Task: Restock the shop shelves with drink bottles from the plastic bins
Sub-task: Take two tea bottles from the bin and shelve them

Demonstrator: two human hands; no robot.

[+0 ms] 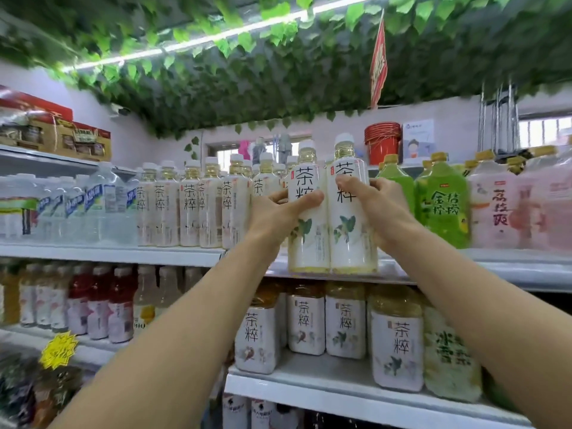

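Observation:
Two white-labelled tea bottles stand side by side on the front lip of the upper shelf (pixel 483 267). My left hand (pixel 278 212) grips the left bottle (pixel 308 239) around its middle, thumb across the label. My right hand (pixel 371 205) grips the right bottle (pixel 353 239) from the right side, fingers over the label. Both bottles are upright with white caps and touch each other. A row of the same tea bottles (pixel 192 205) fills the shelf to the left. No plastic bin is in view.
Water bottles (pixel 93 205) stand at far left, green bottles (pixel 442 205) and pink bottles (pixel 501 212) to the right. The shelf below holds larger tea bottles (pixel 396 345) and red drinks (pixel 99 305). Leafy vines (pixel 247 88) hang overhead; a red bucket (pixel 382 142) sits on top.

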